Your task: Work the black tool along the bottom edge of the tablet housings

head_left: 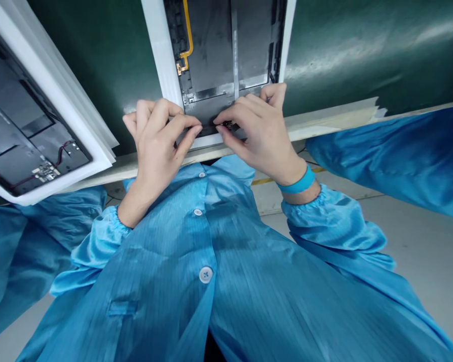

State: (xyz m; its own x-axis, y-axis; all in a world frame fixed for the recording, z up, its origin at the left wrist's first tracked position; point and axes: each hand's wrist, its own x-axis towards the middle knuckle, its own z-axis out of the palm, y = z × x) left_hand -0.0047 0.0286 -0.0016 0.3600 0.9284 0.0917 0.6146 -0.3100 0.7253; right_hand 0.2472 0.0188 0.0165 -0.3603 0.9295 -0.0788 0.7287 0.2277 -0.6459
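Observation:
A dark device housing [211, 55] lies in a white foam frame [158, 50] at the table's near edge. An orange flex cable [189, 35] runs down its left side, and a pale strip [234, 55] runs down the middle. My left hand [160, 133] rests over the housing's lower left corner, thumb and forefinger pinched close together. Over the lower right part, my right hand [258, 128] pinches too, with a small dark part partly visible behind its fingers. What either pinch holds is too small or hidden to name. A blue band [298, 182] circles my right wrist.
At the left, another dark housing [33, 120] sits in a white frame on stacked white sheets [75, 95]. The table surface [362, 55] is green, with pale tape [335, 118] along its near edge. Blue-clothed people are close on both sides, a sleeve [400, 156] at the right.

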